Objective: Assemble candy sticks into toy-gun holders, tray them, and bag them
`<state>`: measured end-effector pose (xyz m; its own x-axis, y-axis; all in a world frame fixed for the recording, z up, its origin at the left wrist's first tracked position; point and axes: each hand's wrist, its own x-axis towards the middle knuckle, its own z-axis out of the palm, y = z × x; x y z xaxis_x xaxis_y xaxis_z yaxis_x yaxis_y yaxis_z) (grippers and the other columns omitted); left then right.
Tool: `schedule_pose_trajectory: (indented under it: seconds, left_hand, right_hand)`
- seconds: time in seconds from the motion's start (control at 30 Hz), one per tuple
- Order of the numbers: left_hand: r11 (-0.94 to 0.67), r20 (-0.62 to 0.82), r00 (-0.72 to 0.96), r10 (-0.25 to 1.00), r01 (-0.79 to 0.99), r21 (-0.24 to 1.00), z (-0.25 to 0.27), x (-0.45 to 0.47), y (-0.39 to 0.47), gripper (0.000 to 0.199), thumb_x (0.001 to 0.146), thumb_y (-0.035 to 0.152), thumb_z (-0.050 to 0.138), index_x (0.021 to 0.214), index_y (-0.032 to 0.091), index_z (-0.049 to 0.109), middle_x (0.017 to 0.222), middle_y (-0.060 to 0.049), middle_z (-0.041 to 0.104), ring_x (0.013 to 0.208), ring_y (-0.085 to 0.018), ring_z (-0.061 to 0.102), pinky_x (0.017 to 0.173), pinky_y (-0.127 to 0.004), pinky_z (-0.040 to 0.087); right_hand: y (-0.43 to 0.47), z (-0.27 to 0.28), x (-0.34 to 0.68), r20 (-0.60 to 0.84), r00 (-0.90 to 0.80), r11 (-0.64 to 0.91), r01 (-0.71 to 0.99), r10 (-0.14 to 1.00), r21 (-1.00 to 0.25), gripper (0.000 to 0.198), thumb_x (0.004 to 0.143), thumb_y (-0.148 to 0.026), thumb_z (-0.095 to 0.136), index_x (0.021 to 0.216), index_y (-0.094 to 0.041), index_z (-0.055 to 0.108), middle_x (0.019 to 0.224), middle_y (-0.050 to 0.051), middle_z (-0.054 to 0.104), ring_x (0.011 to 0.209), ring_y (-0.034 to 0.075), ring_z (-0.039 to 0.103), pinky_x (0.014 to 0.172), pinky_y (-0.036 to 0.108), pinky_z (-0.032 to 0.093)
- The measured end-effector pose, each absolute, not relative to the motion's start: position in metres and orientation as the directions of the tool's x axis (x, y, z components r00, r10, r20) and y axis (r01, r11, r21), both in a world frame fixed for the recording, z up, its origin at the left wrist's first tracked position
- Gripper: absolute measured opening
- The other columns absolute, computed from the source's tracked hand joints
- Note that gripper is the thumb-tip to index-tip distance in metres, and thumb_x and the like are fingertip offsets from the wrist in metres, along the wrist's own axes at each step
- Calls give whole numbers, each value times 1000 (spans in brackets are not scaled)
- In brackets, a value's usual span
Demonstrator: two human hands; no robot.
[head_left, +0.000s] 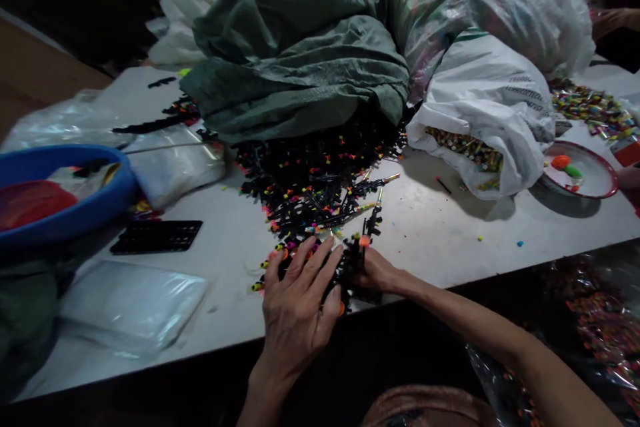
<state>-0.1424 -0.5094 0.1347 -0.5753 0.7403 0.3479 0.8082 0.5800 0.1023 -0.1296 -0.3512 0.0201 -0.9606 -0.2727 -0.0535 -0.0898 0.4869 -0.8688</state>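
A heap of small black plastic toy guns (310, 203) with orange, pink and yellow tips spills toward the table's front edge. My left hand (300, 297) lies over the near end of this heap, back up, its fingers stretched out and slightly apart. Beside it, my right hand (377, 270) is closed around several black toy guns (356, 257), one with an orange tip standing up. The fingertips of my right hand are hidden behind these pieces. A few shiny gold-coloured tubes (367, 207) lie among the guns just beyond my hands.
A large green sack (300, 73) rests behind the heap. Right of it are a white bag (485, 107) of small colourful pieces and a red-rimmed bowl (603, 190). At left are a blue basin (120, 180), a black slotted tray (157, 237) and clear plastic bags (135, 300). Another person's hand (613, 21) shows far right.
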Motion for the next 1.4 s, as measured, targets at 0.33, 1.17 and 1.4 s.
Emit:
schedule_pose_trajectory:
  seconds: [0.33,1.17,1.4]
  left_hand:
    - [576,343,-570,747,812,96,135,-144,-512,42,85,23,45,127,26,52,139,-4,48,132,-27,37,109,-53,18]
    - [579,357,-588,725,802,145,138,-148,-506,53,84,21,48,137,22,42,144,-8,40,130,-27,39,110,-50,20]
    - [591,369,-584,723,799,108,138,-147,-507,48,85,21,46,133,25,46,140,-5,46,129,-26,41,110,-50,18]
  right_hand:
    - [-286,58,-198,-191,-944,922,-197,-270,-334,25,82,-12,53,103,-16,65,110,9,61,90,20,60,71,26,43]
    - [-343,36,-168,-78,-909,739,-280,-409,-612,22,78,-21,58,98,-14,62,95,8,65,79,18,59,65,24,40]
    - [-294,60,-228,-162,-972,957,-125,-171,-263,28,84,-6,42,103,-13,63,113,15,58,95,21,61,75,28,45]
